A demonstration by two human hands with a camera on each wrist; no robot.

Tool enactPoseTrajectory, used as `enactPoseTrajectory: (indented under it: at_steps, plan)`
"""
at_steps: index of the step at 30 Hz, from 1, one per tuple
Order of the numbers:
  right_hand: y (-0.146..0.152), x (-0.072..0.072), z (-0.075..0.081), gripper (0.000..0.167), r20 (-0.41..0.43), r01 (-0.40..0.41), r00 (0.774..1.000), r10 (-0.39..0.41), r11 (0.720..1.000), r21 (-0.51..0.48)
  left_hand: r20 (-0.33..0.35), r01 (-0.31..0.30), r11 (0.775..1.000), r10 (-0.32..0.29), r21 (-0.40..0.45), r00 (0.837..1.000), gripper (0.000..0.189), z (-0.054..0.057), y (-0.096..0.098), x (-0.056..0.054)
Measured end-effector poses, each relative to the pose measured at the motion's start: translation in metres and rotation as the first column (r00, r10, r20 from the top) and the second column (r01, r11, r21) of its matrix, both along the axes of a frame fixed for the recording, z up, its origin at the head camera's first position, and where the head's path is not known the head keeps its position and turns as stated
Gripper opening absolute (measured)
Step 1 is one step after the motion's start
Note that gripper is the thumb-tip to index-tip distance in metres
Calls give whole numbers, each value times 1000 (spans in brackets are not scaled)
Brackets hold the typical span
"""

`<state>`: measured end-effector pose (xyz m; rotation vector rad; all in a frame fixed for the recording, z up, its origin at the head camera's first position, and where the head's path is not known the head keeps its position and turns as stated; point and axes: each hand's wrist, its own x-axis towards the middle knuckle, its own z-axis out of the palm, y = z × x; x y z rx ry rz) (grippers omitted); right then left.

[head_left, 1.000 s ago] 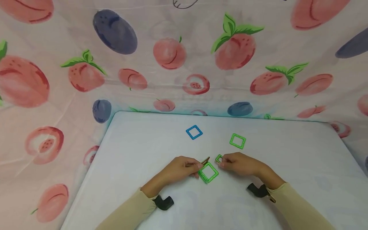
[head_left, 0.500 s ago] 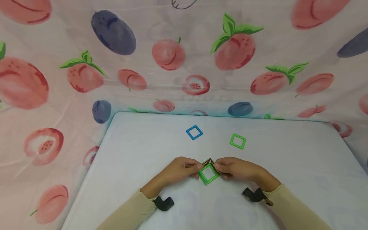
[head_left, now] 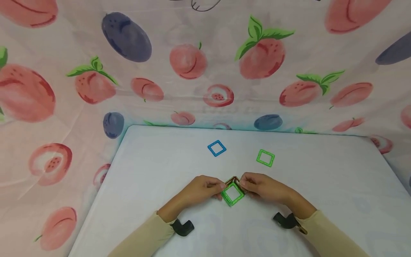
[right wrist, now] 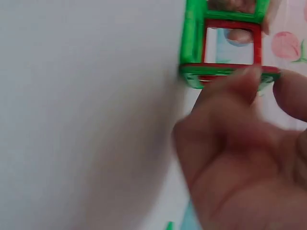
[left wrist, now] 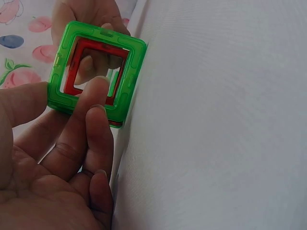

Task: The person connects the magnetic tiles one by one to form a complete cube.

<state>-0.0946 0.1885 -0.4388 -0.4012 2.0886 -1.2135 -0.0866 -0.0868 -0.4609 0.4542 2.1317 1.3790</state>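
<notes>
Between both hands is a box-like structure of square magnetic tiles, green point(head_left: 226, 200) and red, just above the white table. My left hand point(head_left: 203, 189) grips its left side with thumb and fingers. In the left wrist view a green tile point(left wrist: 136, 57) faces the camera, with a red tile point(left wrist: 72, 72) behind it. My right hand point(head_left: 268, 187) pinches a tile at the structure's right side. The right wrist view shows that tile point(right wrist: 216, 69) edge-on, touching the structure beside a green tile point(right wrist: 189, 38). The fingers partly hide it.
On the white table point(head_left: 154, 153), a blue square tile point(head_left: 210, 149) and a green square tile point(head_left: 272, 160) lie flat beyond the hands. A fruit-patterned cloth point(head_left: 192, 91) hangs behind the table's far edge.
My right hand has moved left, bringing its small-looking green tile from apart to against the structure's right side. Since then it has shifted only slightly. The left hand stays in place.
</notes>
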Motion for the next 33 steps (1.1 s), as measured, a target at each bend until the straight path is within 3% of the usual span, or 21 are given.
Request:
enactPoseTrajectory:
  at_steps: [3,6,10,19,24,33]
  plan:
    - [2,4,5,28,-140,63,989,-49,993,97,1,4,1000,-4,10,1000,31,-1,1,0]
    - [4,8,9,20,-266,80,963,-38,986,150,1,8,1000,-8,7,1000,31,-2,1,0]
    - [4,11,10,16,-356,72,935,-12,985,157,-7,5,1000,-5,-3,1000,31,-2,2,-1]
    - [-1,10,6,10,-456,157,888,-66,974,165,-22,59,998,-60,-34,998,30,-1,-1,-3]
    - [-2,9,3,9,-449,156,890,-74,977,148,-28,85,996,-85,-35,996,30,0,-3,-4]
    - [-2,9,3,8,-449,144,890,-77,983,117,-5,66,998,-66,-15,998,27,1,-3,-3]
